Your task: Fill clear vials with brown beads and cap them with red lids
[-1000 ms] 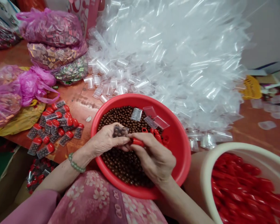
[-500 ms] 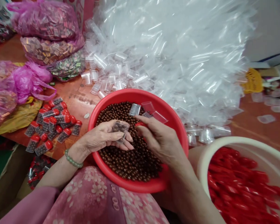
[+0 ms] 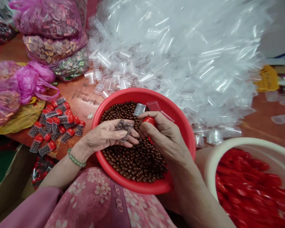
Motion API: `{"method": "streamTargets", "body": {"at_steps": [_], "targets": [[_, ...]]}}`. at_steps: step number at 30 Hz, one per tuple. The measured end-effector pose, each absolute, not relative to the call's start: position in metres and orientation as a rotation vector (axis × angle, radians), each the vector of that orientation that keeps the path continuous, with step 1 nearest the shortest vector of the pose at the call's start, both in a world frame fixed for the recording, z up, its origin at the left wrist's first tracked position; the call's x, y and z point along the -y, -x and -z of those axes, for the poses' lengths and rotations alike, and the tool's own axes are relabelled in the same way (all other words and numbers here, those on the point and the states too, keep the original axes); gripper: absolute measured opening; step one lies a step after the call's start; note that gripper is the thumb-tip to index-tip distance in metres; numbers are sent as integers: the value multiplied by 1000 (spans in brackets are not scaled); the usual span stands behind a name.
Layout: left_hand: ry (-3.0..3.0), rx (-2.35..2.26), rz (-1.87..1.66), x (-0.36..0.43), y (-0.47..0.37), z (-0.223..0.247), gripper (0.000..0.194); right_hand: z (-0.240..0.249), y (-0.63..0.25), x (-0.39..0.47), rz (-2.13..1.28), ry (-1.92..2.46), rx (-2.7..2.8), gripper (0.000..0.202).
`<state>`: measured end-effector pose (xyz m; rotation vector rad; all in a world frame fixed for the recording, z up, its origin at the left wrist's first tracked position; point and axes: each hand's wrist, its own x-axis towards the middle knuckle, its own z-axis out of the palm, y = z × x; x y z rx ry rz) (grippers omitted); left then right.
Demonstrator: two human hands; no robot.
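Observation:
Over a red basin (image 3: pixel 180 133) of brown beads or candy balls (image 3: pixel 135 167), my left hand (image 3: pixel 104 134) holds a clear plastic container (image 3: pixel 123 127) with brown balls inside, thumb across it and the other fingers stretched beneath. My right hand (image 3: pixel 167 136) pinches a red cap (image 3: pixel 149 121) between thumb and fingers, a short gap to the right of the container. Another clear container (image 3: pixel 139 109) lies on the balls behind my hands, and further clear ones (image 3: pixel 153 106) lean by the basin's far wall.
A large heap of clear containers (image 3: pixel 142 72) covers the back of the table. Several filled, red-capped containers (image 3: pixel 58 122) lie at left, near pink bags (image 3: pixel 35 79) and a yellow bag (image 3: pixel 26 117). At right a cream tub (image 3: pixel 212 167) holds red caps (image 3: pixel 249 190). A cardboard box (image 3: pixel 8 177) stands lower left.
The red cap shows more fully between my right fingers, which have turned slightly. My left hand keeps the filled container in nearly the same place. The whole view has shifted a little.

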<state>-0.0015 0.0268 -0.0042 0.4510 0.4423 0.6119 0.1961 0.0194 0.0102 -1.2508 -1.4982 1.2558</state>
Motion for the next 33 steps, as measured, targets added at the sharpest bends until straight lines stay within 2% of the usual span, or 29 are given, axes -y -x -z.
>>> {"method": "streamTargets", "body": {"at_steps": [6, 11, 18, 20, 26, 28, 33], "targets": [[-616, -484, -613, -24, -1, 7, 32, -20, -197, -29, -1180, 1176, 1738, 11], [-740, -483, -581, -25, -1, 9, 34, -22, -194, -36, -1042, 1031, 1986, 15], [-706, -502, -519, -29, 0, 9, 34, -21, -198, -36, -983, 1095, 2106, 16], [-663, -500, -512, -31, 0, 8, 40, -19, -200, -36, -996, 1106, 2107, 18], [-572, -510, -470, -37, -1, 4, 79, -21, -199, -40, -1014, 1075, 2133, 21], [-563, -512, -459, -38, -1, 4, 83, -23, -198, -43, -1013, 1068, 2142, 18], [-554, -466, -464, -37, 0, 8, 80, -26, -195, -50, -1009, 1008, 2162, 17]]}}
